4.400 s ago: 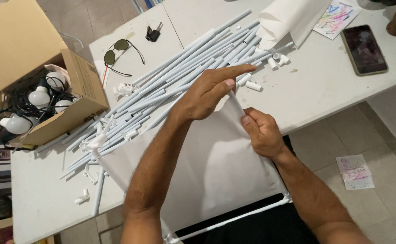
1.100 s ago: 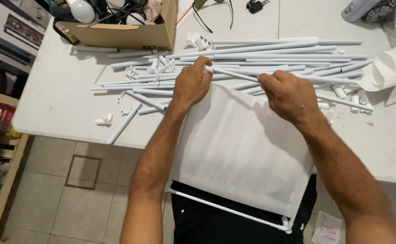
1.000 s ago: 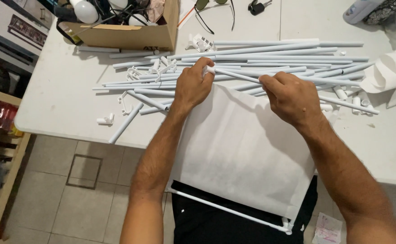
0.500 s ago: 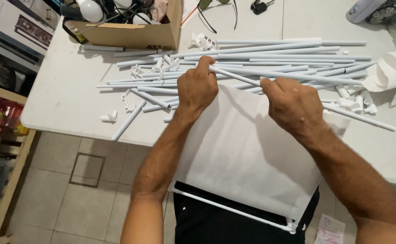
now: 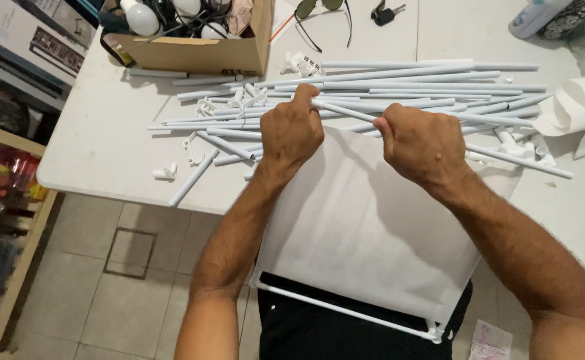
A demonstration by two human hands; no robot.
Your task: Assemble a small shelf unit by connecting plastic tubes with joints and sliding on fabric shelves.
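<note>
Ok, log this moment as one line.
left hand: grips white tube | right hand: grips tube, white fabric panel | white table: loose tubes

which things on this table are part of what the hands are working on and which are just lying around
In hand:
left hand and right hand, both gripping one white tube
white fabric panel, along the tube
pile of white tubes
small white connectors

Lying about:
cardboard box of bulbs
sunglasses
keys
crumpled white paper
</note>
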